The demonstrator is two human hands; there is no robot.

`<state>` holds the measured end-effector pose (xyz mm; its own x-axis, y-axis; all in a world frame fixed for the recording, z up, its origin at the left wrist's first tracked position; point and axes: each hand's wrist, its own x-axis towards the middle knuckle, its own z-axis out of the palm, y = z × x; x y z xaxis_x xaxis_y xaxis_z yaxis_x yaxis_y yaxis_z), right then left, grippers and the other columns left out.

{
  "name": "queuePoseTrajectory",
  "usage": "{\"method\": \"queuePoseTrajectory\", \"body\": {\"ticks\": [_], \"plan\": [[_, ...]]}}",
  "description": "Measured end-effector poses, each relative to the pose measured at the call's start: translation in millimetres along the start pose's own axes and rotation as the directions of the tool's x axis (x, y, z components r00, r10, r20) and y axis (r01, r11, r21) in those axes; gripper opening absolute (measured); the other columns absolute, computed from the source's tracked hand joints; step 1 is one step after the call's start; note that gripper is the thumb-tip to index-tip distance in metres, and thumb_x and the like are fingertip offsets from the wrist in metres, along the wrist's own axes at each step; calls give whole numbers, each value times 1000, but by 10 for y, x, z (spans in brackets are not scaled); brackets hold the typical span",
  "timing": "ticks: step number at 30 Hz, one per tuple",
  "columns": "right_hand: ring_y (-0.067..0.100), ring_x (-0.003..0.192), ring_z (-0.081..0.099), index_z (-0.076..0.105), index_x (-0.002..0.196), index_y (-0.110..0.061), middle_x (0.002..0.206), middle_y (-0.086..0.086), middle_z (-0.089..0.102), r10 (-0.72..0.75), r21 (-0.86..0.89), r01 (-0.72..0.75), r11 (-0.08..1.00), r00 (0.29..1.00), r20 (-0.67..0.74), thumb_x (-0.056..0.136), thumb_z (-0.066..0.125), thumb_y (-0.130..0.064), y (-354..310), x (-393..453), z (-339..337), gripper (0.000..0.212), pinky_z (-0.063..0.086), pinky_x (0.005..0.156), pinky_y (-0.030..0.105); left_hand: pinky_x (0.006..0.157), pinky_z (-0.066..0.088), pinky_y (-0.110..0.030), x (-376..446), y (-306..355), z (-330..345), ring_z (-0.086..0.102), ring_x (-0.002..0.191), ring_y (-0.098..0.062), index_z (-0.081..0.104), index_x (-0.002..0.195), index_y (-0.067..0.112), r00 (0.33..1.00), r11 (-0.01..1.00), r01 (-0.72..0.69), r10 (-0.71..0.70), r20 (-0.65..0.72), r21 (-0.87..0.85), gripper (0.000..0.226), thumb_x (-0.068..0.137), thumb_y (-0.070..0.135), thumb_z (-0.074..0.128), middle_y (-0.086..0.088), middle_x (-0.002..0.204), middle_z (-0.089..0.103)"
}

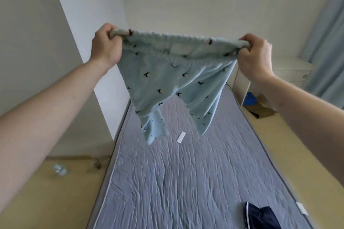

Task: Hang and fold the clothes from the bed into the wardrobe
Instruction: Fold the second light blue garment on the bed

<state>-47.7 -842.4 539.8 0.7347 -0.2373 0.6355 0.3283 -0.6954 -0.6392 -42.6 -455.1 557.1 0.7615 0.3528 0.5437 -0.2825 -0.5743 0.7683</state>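
A pair of light blue fleece trousers (173, 82) with small dark bird prints hangs in the air above the bed (186, 182). My left hand (106, 46) grips the left end of the elastic waistband. My right hand (256, 55) grips the right end, so the waistband is stretched wide between them. Both legs dangle down with their ends above the mattress. A dark navy garment (260, 215) with a white stripe lies at the bed's near right corner.
The bed has a grey quilted cover with a small white tag (181, 137) in its middle. A clear plastic bottle (59, 170) lies on the floor at left. A white cabinet (290, 72), a blue item (250, 98) and a cardboard box (262, 110) stand at right, near a curtain (327, 42).
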Motion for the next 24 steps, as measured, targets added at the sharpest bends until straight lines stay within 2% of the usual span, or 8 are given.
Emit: {"method": "queuePoseTrajectory", "body": {"ticks": [3,5,8,10,15,19,22,24], "plan": [[29,78,63,68,81,-13,78,8,67,16,-62,-9,998,992,122,72,44,-5,363,-503,150,27,55,68,40,67,37,-31,-510,-472,98,53,83,-21,62,88,16,994,994,10,-21,103,107,12,90,27,57,0,85,63],[28,73,59,65,76,-12,75,7,64,40,-139,-8,990,972,232,77,50,-1,701,-951,292,19,51,63,38,66,39,-35,-946,-891,197,55,78,-26,61,85,12,971,985,59,-95,219,165,15,88,26,59,-4,79,63],[24,64,58,63,74,-16,70,1,61,159,-256,-45,966,882,444,87,54,-2,1271,-1688,559,21,45,52,32,65,44,-34,-1658,-1610,360,56,71,-22,63,76,24,880,946,207,-291,375,250,10,84,30,62,9,68,61],[21,64,60,62,76,-21,73,-5,60,286,-350,-92,932,777,560,90,53,-7,1668,-2171,746,21,45,50,30,60,37,-35,-2137,-2086,497,49,64,-21,54,70,20,799,911,262,-390,458,318,18,80,33,61,9,62,50],[17,73,55,63,83,-22,84,-8,60,449,-503,-29,864,497,743,88,53,-12,2548,-3477,1205,15,35,55,21,53,26,-20,-3517,-3223,793,45,67,-13,51,81,15,561,753,335,-643,522,567,17,94,19,60,1,81,52],[16,81,55,64,92,-26,94,-8,58,586,-605,4,796,241,773,89,51,-18,3110,-4659,1474,15,44,66,28,60,27,-30,-4636,-4032,942,37,68,-15,39,77,19,351,642,319,-763,542,697,23,91,12,57,0,80,43],[17,84,54,58,91,-30,98,-8,56,664,-665,-24,747,73,744,94,54,-27,3460,-5519,1519,6,46,69,27,65,30,-33,-5462,-4414,991,39,73,-19,33,71,27,239,604,229,-795,557,763,34,93,14,55,-6,86,48],[16,87,53,61,99,-30,102,-9,53,684,-684,-28,729,-11,730,96,57,-35,3670,-6053,1503,7,44,71,26,67,33,-33,-5964,-4607,997,43,77,-21,34,70,27,191,593,159,-803,565,789,34,95,16,54,1,89,45]]}}
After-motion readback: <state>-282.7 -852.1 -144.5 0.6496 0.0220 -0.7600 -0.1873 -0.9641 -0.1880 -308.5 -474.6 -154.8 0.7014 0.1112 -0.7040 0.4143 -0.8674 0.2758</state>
